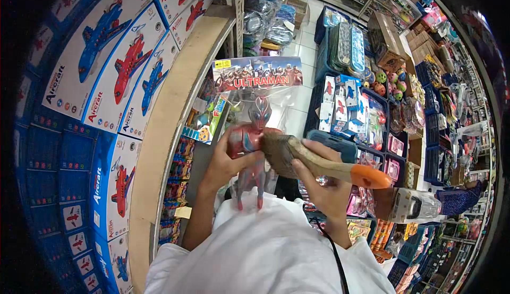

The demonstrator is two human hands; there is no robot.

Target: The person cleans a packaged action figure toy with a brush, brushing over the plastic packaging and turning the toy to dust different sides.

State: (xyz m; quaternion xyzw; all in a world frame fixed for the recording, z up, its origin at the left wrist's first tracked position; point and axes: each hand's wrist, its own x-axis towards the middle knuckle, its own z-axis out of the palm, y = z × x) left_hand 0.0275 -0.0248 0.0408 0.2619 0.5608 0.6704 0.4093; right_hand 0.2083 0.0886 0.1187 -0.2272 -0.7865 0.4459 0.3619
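My left hand (222, 158) is wrapped around a red and grey toy figure (260, 114) in a clear plastic bag. A printed header card (257, 74) reading "ULTRAMAN" tops the bag. The figure stands upright in front of my white shirt, its feet towards me. In my right hand (325, 183) is a wide paintbrush (340, 168) with a pale handle and an orange end. Its dark bristle end lies against the bagged figure's chest side, near my left fingers. The bristles are partly blurred.
Stacked toy aircraft boxes (123, 79) fill the left side beside a tan shelf edge (159, 103). Crates of packaged toys (340, 105) and several colourful balls (390, 84) stand on the right. Another person (461, 197) is at far right. Tiled floor (308, 39) shows ahead.
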